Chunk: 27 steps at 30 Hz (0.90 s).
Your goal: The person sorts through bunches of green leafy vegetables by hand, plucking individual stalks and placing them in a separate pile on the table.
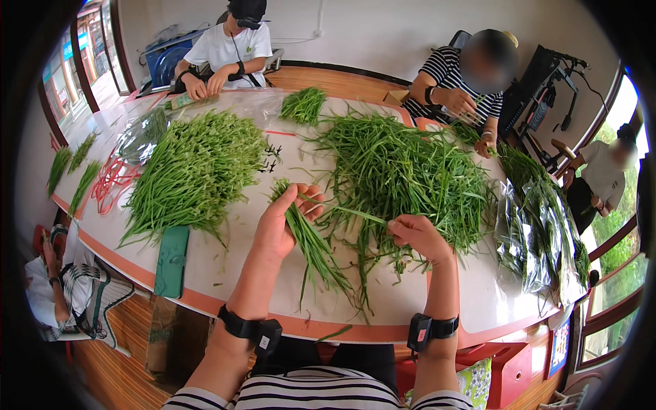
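Note:
My left hand [275, 225] is closed around a bunch of green chives [313, 246], budded tips up and cut ends slanting down to the right over the table. Between the thumb and fingers of my right hand [422, 236] is the end of a single chive stalk [361, 215], which stretches leftward to the bunch. Just beyond my right hand spreads a loose, tangled heap of chives [410, 164]. To the left of my left hand lies a neater pile of chives [198, 154] with its budded tips together.
A green wallet-like case [172, 260] lies at the near left edge of the table [273, 311]. Red ties [113, 179] and small bunches sit farther left. Bagged chives [540, 236] lie at right. Two people [229, 51] [454, 85] work across the table; others are at the sides.

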Motion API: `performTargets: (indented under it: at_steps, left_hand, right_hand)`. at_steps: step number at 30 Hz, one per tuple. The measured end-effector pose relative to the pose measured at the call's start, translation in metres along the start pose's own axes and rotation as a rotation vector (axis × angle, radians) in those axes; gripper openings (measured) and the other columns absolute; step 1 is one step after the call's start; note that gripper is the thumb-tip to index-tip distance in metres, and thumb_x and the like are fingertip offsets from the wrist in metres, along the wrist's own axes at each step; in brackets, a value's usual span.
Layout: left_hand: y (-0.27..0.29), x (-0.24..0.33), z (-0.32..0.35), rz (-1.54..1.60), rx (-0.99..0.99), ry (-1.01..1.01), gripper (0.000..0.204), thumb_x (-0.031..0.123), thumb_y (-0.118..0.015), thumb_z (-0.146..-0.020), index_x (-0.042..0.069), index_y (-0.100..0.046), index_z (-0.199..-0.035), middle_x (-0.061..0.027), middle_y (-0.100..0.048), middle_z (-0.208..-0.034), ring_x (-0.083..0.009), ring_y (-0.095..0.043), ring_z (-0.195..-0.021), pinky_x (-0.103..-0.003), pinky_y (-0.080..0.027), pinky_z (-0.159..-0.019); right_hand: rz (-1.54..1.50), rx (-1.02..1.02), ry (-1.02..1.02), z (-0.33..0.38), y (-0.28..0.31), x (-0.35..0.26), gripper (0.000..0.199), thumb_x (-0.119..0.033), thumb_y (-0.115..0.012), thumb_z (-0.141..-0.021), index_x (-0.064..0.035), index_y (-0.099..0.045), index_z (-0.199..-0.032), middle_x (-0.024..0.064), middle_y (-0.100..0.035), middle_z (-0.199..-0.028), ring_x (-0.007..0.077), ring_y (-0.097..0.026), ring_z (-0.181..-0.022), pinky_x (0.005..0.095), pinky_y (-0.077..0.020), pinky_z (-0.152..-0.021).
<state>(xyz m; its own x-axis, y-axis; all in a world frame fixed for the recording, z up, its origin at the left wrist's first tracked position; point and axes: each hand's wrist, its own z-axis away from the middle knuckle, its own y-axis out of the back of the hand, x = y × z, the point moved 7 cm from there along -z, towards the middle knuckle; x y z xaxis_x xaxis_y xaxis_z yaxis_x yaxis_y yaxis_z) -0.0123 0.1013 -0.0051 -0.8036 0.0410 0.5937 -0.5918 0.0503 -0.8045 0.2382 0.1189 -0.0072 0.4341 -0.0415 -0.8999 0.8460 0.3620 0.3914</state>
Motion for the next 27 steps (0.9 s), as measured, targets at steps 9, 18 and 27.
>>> performTargets:
  at_steps: [9,18,27]
  left_hand:
    - [-0.003,0.006,0.003,0.229,-0.2,0.14,0.016,0.025,-0.046,-0.092,0.009,-0.051,-0.091,0.0042,-0.034,-0.058,-0.005,-0.026,-0.046,-0.019,-0.025,-0.041]
    - [-0.014,-0.023,0.015,-0.249,-0.032,0.275,0.021,0.027,-0.058,-0.085,0.007,-0.053,-0.088,0.0049,-0.037,-0.057,-0.0059,-0.033,-0.044,-0.022,-0.027,-0.04]
    - [-0.024,-0.048,0.023,-0.512,-0.019,0.314,0.031,0.024,-0.062,-0.082,0.002,-0.057,-0.103,0.005,-0.039,-0.056,-0.0058,-0.037,-0.046,-0.025,-0.034,-0.042]
  right_hand:
    - [0.458,0.333,0.296,0.008,-0.03,-0.032,0.026,-0.027,-0.066,-0.072,-0.0011,-0.064,-0.077,0.013,-0.061,-0.069,0.026,-0.058,-0.06,0.0328,-0.0464,-0.057]
    - [0.263,0.219,0.257,0.0,-0.041,-0.022,0.022,-0.02,-0.061,-0.08,0.0012,-0.061,-0.085,0.0094,-0.064,-0.075,0.017,-0.062,-0.069,0.0284,-0.047,-0.059]
    - [-0.435,-0.018,0.286,-0.002,-0.078,-0.029,0.019,-0.013,-0.056,-0.087,0.0035,-0.055,-0.097,0.0037,-0.06,-0.082,0.009,-0.057,-0.075,0.0222,-0.0466,-0.067]
